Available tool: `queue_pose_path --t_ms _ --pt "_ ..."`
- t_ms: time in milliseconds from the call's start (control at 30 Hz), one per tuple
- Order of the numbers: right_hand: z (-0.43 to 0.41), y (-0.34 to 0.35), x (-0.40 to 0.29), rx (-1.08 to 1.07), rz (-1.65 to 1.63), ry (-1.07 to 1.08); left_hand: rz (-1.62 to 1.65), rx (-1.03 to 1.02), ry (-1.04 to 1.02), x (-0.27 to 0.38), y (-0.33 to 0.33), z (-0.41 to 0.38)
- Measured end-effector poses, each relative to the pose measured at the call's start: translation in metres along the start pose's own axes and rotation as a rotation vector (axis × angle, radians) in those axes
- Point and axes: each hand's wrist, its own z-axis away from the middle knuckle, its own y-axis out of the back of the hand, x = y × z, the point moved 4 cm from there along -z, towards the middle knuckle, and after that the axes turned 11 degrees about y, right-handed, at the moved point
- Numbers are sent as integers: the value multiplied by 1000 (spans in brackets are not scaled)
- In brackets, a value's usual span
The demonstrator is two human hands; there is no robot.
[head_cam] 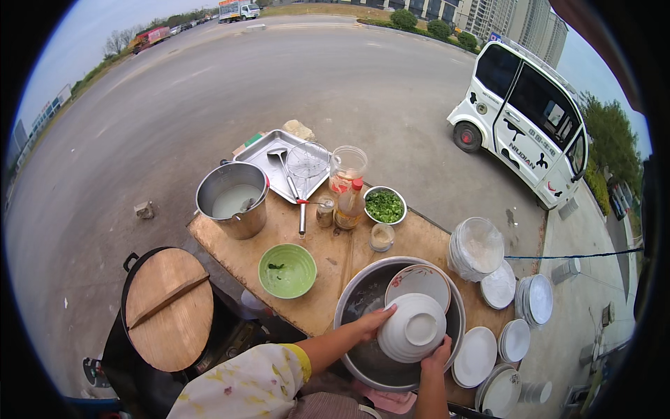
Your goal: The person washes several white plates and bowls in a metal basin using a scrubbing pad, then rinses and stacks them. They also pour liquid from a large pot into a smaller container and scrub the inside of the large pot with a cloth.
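Note:
My left hand (375,322) and my right hand (437,357) grip a white ribbed bowl (400,335) from either side. It is tilted with its round foot facing up towards me, over a large metal basin (352,352). Behind it in the basin leans another white bowl (419,283) with a red floral pattern inside its rim. Wet-looking streaks show on the basin's inner wall; how much liquid lies at the bottom I cannot tell. The inside of the held bowl is hidden from view. Left of the basin stands a green bowl (293,280) with dark leafy bits in it.
Left of the wooden table (230,238), a wooden lid (167,309) covers a wok. A metal pot (238,222), a steel tray (261,152), a bottle (349,208) and chopped greens (384,206) stand farther back. Stacked plates (475,356) line the right side. A white vehicle (528,120) is parked beyond.

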Motion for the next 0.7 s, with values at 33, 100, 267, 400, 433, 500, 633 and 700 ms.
queue_pose_path --t_ms 33,100,267,400,433,500,633,700 --pt "-3 14 14 58 -41 -95 -25 9 21 0 -1 4" --pt "-35 38 47 12 2 -72 12 6 35 -14 17 1" --pt "-63 60 76 118 1008 418 -92 21 -61 -13 11 36" --pt "-15 30 47 134 180 -132 -7 47 -177 -12 7 57" --pt "-5 25 34 129 26 -18 -15 37 -205 -13 3 57" --pt "35 1 -4 -83 257 308 -35 23 -258 -16 -3 60" --pt "143 -74 -38 -654 764 926 -148 -39 -289 -29 -29 64" --pt "167 -98 -28 -836 1076 1090 -271 -77 -366 -36 -35 66"
